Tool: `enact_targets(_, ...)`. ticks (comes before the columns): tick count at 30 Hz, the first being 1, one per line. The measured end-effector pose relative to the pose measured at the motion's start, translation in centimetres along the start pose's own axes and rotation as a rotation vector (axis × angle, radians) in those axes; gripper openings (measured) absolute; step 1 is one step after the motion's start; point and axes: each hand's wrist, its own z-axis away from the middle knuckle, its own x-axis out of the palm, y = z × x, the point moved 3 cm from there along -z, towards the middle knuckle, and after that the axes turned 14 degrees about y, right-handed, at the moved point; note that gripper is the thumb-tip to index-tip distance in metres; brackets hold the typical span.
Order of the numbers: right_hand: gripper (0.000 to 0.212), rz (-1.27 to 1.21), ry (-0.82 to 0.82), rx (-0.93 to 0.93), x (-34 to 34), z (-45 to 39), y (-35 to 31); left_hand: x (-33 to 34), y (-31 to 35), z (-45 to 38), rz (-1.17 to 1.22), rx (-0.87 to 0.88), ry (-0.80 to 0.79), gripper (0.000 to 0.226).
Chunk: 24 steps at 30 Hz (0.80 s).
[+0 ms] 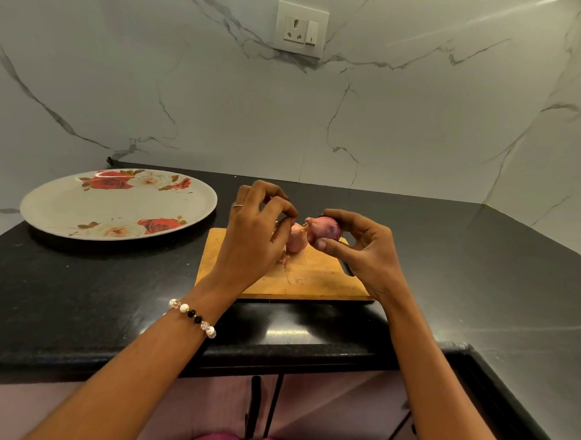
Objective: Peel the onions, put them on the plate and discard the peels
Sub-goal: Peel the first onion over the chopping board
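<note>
Purple-red onion [324, 234] sits gripped in the right hand [363, 252] above the wooden board [313, 280], its pointed tip aimed left at the left hand [257, 232], whose fingers [287, 216] pinch together just beside that tip, seemingly on loose skin

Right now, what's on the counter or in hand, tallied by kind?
Onions: 2, one held in the right hand (onion), one on the board (onion)
Plates: 1 (plate)
Cutting boards: 1 (cutting board)
Total: 4
</note>
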Motion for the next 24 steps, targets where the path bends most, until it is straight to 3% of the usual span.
enact_targets(13,0.053,-0.020,-0.060,0.007,0.36,0.11,-0.29,0.13,0.24,0.11,-0.015,-0.009,-0.038,0.023)
enact_targets(19,0.059,-0.073,-0.102,0.015,0.66,0.24,-0.20,0.13,0.10,-0.02,0.123,-0.174,-0.115,0.020)
enact_targets(24,0.058,-0.059,-0.136,0.012,0.82,0.32,-0.23,-0.05,0.28,-0.12,0.156,-0.199,-0.119,0.021)
